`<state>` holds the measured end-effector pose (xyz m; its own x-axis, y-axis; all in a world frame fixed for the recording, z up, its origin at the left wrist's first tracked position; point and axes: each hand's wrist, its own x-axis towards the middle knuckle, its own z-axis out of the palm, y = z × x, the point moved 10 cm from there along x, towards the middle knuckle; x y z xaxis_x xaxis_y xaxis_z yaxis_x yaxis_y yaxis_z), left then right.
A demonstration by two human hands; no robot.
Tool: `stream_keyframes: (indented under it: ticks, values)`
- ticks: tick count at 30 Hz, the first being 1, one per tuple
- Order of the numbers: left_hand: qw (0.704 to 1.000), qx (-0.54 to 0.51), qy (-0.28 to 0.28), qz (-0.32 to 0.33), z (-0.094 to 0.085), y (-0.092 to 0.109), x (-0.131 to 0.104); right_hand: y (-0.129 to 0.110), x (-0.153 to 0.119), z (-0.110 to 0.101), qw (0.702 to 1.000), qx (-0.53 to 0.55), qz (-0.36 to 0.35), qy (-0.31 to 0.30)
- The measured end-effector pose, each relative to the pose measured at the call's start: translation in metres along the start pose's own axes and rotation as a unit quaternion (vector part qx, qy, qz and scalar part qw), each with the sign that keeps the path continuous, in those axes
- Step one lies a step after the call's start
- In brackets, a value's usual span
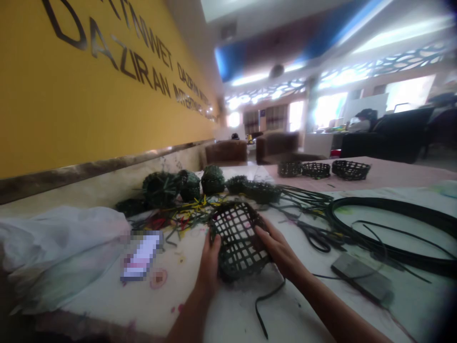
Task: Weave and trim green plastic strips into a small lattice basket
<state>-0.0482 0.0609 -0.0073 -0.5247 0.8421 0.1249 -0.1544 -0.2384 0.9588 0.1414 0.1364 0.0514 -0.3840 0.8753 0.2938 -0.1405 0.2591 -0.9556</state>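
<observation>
A dark green woven basket [240,240] with an open lattice is held up between both hands, tilted so that light shows through its weave. My left hand [211,257] grips its left side, the thumb along the rim. On the right side, my right hand [280,247] is closed round the edge, thumb on the near face; its other fingers are partly hidden. From the basket's lower right a loose dark strip [266,305] trails down onto the table.
Woven pieces [162,188] and coloured strip scraps [189,209] lie along the wall. Three small baskets [352,170] stand at the back right. Scissors [314,236], a coil of strip [389,202] and a grey block [362,276] lie right; a plastic bag [64,238] and blurred-out phone-like object [143,255] left.
</observation>
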Motion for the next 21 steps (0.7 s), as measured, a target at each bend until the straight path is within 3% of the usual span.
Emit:
stream_keyframes:
  ticks: [3, 7, 9, 12, 16, 21]
  values:
    - [0.999, 0.039, -0.014, 0.019, 0.001, 0.012, 0.002, 0.001, 0.002, -0.003, 1.000, 0.005, 0.009, 0.005]
    - [0.986, 0.148, 0.026, 0.067, -0.013, 0.044, 0.025, -0.003, 0.003, -0.003, 1.000, -0.014, -0.007, -0.003]
    - [0.952, 0.264, 0.036, 0.151, -0.011, 0.074, 0.037, -0.001, 0.003, 0.000, 1.000, -0.015, -0.003, -0.013]
    - [0.878, 0.405, 0.012, 0.256, 0.009, 0.104, 0.046, 0.001, 0.002, 0.001, 1.000, -0.017, -0.006, -0.012]
    - [0.827, 0.508, -0.015, 0.239, 0.026, 0.102, 0.058, 0.002, 0.002, 0.003, 0.999, -0.028, -0.019, -0.019]
    - [0.816, 0.533, -0.035, 0.223, 0.030, 0.086, 0.065, 0.006, 0.003, 0.002, 0.999, -0.032, -0.004, -0.014]
